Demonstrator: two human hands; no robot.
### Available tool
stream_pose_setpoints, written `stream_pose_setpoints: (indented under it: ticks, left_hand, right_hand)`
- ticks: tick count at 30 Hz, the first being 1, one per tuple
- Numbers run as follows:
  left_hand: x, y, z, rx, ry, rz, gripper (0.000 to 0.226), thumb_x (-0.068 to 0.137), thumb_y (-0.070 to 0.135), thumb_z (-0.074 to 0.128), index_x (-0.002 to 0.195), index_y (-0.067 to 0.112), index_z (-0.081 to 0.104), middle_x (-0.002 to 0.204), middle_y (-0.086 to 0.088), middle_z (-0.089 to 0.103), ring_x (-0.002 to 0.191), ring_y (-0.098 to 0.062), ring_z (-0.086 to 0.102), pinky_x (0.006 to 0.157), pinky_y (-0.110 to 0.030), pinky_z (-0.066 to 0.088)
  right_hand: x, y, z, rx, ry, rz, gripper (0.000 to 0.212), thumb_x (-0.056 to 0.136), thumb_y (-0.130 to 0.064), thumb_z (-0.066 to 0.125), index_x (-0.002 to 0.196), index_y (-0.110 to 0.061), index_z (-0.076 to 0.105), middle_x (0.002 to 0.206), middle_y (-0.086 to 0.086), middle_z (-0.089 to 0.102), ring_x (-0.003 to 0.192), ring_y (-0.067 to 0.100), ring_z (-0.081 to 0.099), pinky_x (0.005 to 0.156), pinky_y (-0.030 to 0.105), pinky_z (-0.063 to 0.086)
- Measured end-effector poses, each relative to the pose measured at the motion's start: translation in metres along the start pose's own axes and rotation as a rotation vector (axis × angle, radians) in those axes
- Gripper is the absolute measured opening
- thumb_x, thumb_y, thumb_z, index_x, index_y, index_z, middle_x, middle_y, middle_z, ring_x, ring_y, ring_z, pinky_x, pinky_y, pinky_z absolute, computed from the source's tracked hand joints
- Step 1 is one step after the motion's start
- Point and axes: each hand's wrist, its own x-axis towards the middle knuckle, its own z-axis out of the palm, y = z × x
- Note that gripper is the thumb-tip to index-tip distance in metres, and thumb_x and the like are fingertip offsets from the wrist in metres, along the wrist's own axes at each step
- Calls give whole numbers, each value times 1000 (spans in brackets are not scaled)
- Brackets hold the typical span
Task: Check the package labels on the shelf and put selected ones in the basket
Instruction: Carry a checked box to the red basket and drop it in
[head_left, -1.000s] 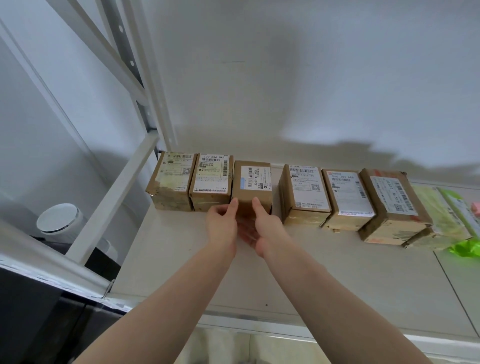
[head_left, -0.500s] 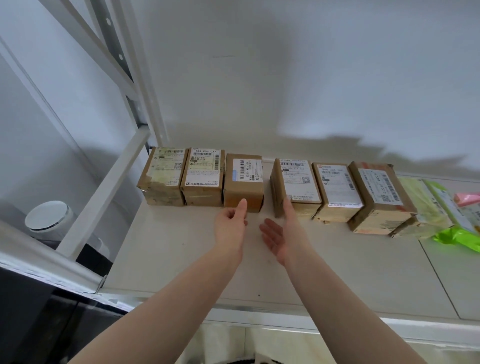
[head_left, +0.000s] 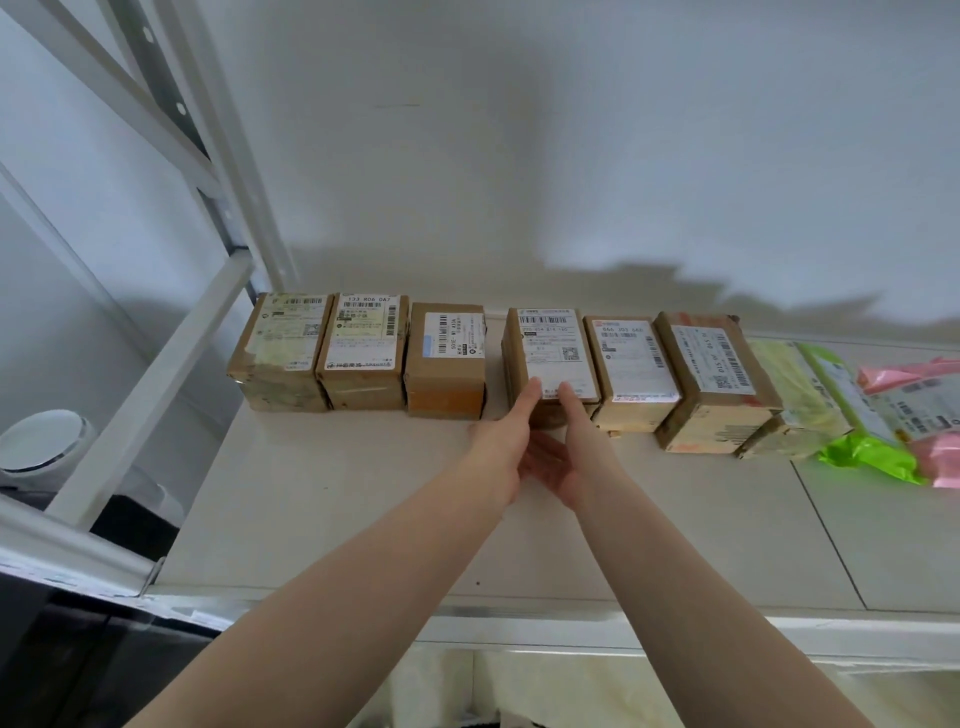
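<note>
Along the shelf's (head_left: 363, 519) back edge, both hands reach the fourth box (head_left: 550, 358); left hand (head_left: 501, 447) and right hand (head_left: 574, 447) lay straight, unclenched fingers against its front. No box is lifted, no basket is in view; checking seems barely begun.

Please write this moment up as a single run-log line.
stage: label check | left hand and right hand: fingertips on fourth box | box: on shelf, not lifted | basket: not in view
</note>
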Motion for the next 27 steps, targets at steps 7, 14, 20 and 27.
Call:
stream_pose_setpoints:
  ticks: [7, 14, 20, 27]
  left_hand:
    - [0, -16, 7, 17, 30, 157, 70, 79, 51, 71, 138, 23, 43, 127, -5, 62, 112, -26, 61, 99, -44, 49]
    - [-5, -24, 3, 0, -44, 341, 22, 97, 27, 56, 117, 23, 64, 101, 3, 72, 94, -15, 68, 73, -23, 52]
    - [-18, -29, -9, 73, -23, 441, 21, 98, 24, 53, 114, 20, 67, 89, 8, 68, 79, -4, 61, 76, -16, 47]
    - [-41, -23, -27, 169, -13, 546, 15, 96, 27, 57, 103, 36, 67, 91, 21, 71, 92, 4, 63, 94, -23, 46]
  right_hand:
    - [-10, 6, -18, -52, -67, -33, 29, 90, -43, 66, 107, -21, 69, 99, 14, 74, 71, 22, 70, 51, 26, 54]
    - [-14, 7, -26, -74, -120, -83, 22, 92, -32, 65, 104, -15, 71, 107, 18, 74, 82, 25, 70, 71, 32, 55]
    - [-21, 7, -38, -68, -202, -141, 34, 91, -20, 66, 124, -11, 66, 112, 12, 74, 91, 21, 70, 75, 29, 56]
    - [-33, 7, -41, -5, -310, -160, 53, 81, -28, 72, 131, -17, 59, 118, 7, 73, 104, 20, 70, 79, 35, 57]
